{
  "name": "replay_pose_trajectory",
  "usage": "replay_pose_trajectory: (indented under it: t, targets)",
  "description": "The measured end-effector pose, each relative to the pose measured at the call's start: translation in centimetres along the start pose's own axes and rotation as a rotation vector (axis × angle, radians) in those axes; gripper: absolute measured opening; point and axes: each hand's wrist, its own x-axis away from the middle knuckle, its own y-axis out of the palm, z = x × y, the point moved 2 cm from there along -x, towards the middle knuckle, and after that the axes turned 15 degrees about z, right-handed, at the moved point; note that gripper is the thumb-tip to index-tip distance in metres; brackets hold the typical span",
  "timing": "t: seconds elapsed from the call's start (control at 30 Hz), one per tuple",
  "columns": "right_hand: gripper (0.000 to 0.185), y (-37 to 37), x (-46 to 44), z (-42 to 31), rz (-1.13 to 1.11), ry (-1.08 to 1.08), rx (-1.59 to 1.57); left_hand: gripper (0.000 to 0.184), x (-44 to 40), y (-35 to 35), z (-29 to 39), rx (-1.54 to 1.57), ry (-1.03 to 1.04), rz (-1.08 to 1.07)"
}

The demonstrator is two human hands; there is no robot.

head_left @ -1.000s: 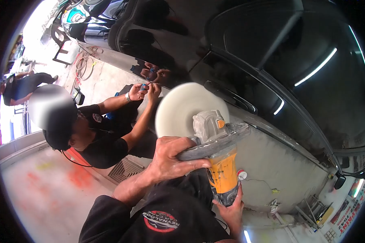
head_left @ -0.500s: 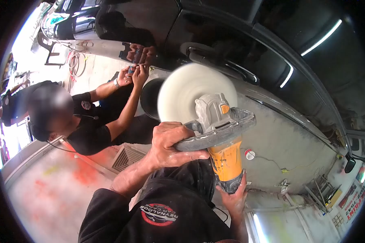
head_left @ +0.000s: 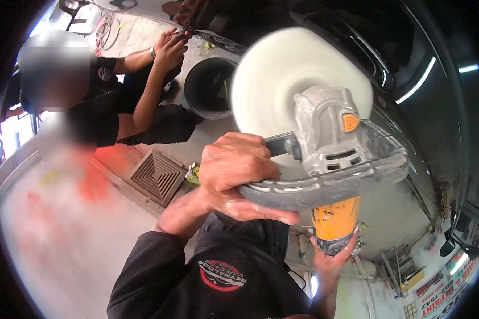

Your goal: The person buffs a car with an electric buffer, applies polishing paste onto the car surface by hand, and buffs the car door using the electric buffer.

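Off the lower edge of the black car [head_left: 388,32], at its left end, another person [head_left: 146,98] crouches with both hands [head_left: 167,50] raised close to the bodywork; what those fingers pinch is too small to tell. A coil of hose [head_left: 109,29] lies on the floor behind them. Just right of that person's knee stands a black bucket [head_left: 194,87], with a square vent grille [head_left: 157,175] nearer the wearer.

Next comes the wearer's left hand [head_left: 231,165], its fingers together and wrapped over the left end of the curved dark handle [head_left: 324,194], the thumb stretched along underneath. That handle crosses the polisher [head_left: 327,114], which is held up between the wearer's body and the car. Its broad white pad [head_left: 266,80] faces the car's side; the smeared streaks suggest that it is spinning, though whether it touches the paint I cannot tell. To the right and lower, the right hand [head_left: 335,263] is clamped around the dark rear end of the yellow body, fingers parted to either side.

As I judge it, the step in hand is steadying the running tool near the panel; any shift calls for both grips firm and the pad's face controlled.
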Motion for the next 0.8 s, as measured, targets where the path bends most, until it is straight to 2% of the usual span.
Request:
replay_pose_trajectory:
  t: [0.13,0.23,0.37,0.8]
  targets:
    - [0.108,0.4,-0.4,-0.3,0.015,-0.020,-0.024,0.045,0.1,-0.7,0.1,0.023,0.070,0.047]
    - [0.112,0.5,-0.4,0.2,-0.074,0.070,-0.066,0.046,0.4,-1.1,1.1,-0.083,0.063,0.038]
    - [0.111,0.8,-0.4,0.8,-0.111,0.033,-0.107,0.046,1.4,-1.0,1.1,-0.129,0.047,0.035]
    - [0.111,0.7,1.3,1.2,-0.015,0.028,-0.037,0.046,0.4,0.0,0.4,-0.030,0.033,-0.011]
